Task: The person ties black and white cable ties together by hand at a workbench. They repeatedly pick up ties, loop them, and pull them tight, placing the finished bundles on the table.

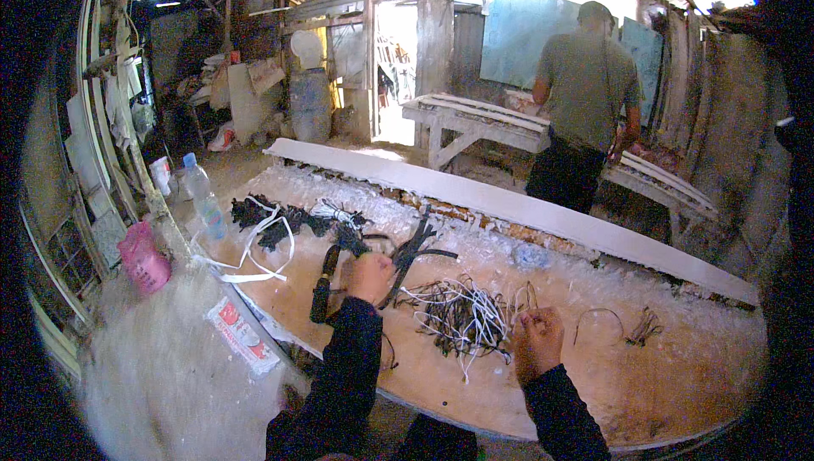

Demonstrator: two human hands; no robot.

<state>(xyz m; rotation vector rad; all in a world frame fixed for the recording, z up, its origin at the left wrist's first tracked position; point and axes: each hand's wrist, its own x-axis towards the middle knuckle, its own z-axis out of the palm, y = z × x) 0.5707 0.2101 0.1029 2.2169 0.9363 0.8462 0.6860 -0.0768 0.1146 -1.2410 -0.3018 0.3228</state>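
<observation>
My left hand (370, 277) is closed above the worktable, beside dark rubber-like strips (411, 249); whatever its fingers hold is hidden. Just left of it lies a black-handled tool (322, 287), its kind unclear. My right hand (538, 338) is pinched at the right edge of a tangled heap of black and white cords (462, 317). A thin cord (527, 291) loops up from its fingertips. Farther right on the tabletop are a curved piece of thin cord (598, 312) and a small brown bundle of cord (644, 325).
A dark shredded pile (292, 222) and white straps (254, 274) lie at the table's left, near a clear plastic bottle (203, 198). A long white board (509, 215) edges the far side. Beyond it, a person (589, 97) stands by a bench (479, 118). A pink bag (144, 259) sits left.
</observation>
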